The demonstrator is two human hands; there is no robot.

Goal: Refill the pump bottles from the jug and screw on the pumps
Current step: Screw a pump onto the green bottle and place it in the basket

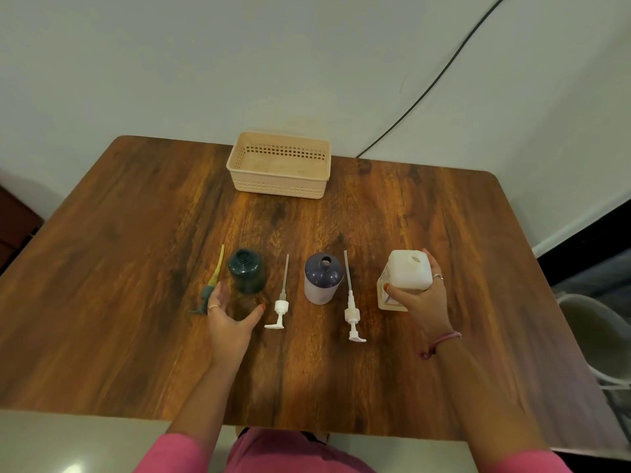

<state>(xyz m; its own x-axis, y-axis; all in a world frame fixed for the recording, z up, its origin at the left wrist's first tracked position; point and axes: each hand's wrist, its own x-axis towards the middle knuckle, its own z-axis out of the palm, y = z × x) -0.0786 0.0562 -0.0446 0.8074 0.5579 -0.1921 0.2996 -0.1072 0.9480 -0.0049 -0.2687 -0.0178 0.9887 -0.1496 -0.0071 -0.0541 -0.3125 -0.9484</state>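
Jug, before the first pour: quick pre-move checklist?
1. White square plastic jug held by right hand: ok, grip around its side.
2. Jug cap off: cannot tell.
3. Dark green round bottle neck open: ok.
4. Purple-topped white bottle neck open: ok.
5. Green bottle steadied: not ok, left hand open beside it.
6. Two white pumps clear of bottles: ok, lying on table.
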